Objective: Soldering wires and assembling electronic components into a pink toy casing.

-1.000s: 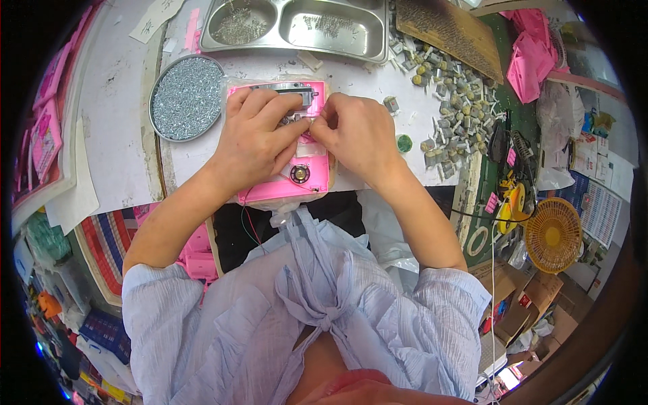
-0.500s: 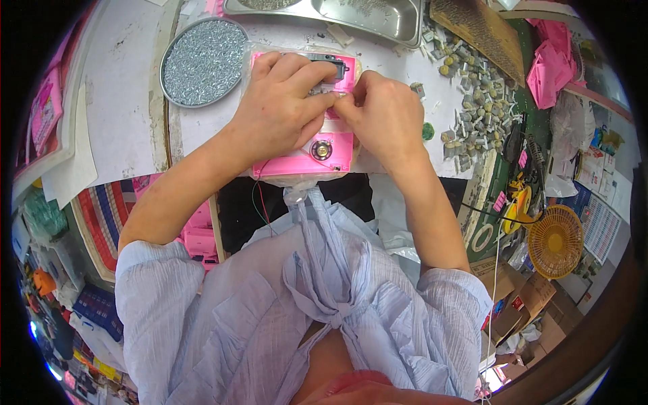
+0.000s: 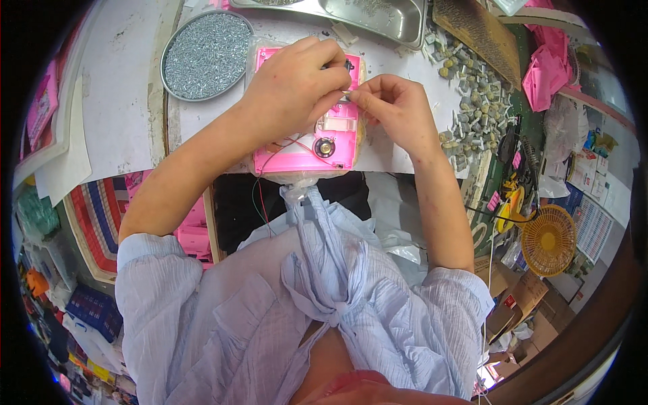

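A flat pink plastic housing lies open on the white table, with a small round speaker and red and black wires inside it. My left hand rests on top of the housing, its fingers curled over the upper edge. My right hand pinches a tiny part at the housing's upper right, fingertip to fingertip with my left hand. What the fingers hold is too small to make out.
A round metal dish full of small screws stands left of the housing. A steel tray sits behind it. Several small grey parts are heaped at the right, beside pink housings. An orange fan stands lower right.
The view has tilted, so the table now sits higher in the picture. Both hands stay on the pink housing, with the fingertips drawn closer together at its upper right.
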Available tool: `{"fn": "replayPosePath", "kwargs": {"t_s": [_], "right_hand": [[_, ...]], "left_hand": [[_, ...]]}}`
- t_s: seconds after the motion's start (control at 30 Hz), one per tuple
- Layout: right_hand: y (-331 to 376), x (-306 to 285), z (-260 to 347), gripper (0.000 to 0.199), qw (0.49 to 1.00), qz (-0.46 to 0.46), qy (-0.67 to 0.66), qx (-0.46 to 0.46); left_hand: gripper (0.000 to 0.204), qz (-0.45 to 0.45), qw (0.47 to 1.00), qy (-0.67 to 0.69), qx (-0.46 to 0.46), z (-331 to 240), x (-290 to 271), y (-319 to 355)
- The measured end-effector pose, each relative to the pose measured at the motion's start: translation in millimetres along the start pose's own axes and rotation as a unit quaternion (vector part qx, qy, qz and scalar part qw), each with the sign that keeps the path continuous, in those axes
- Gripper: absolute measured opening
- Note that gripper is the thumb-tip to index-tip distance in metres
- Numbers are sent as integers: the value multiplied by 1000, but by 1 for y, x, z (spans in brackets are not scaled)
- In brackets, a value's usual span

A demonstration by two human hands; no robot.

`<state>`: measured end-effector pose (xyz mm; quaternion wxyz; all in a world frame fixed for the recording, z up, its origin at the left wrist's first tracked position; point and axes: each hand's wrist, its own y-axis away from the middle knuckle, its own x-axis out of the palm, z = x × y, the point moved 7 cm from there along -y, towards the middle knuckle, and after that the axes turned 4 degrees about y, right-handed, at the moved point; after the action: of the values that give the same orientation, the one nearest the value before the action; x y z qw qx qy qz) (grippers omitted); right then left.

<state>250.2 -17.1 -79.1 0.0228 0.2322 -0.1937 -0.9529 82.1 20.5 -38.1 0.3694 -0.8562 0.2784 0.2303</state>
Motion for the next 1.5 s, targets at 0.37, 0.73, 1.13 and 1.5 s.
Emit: {"fn": "replayPosePath", "kwargs": {"t_s": [0.37,0.73,1.13,1.5], "right_hand": [[4,0,-3,17,998,-19,46,-42],[-60,-407,-71,32,815,-357,451,80],[-127,-554,-261,51,641,-332,596,353],[-95,-593,-177,71,615,-548,497,272]], "left_hand": [[21,101,992,-39,66,-1,0,-16],[23,187,970,-58,146,1,-1,-27],[14,183,943,-152,234,-18,6,-34],[42,243,930,-270,-50,-36,19,-1]]}}
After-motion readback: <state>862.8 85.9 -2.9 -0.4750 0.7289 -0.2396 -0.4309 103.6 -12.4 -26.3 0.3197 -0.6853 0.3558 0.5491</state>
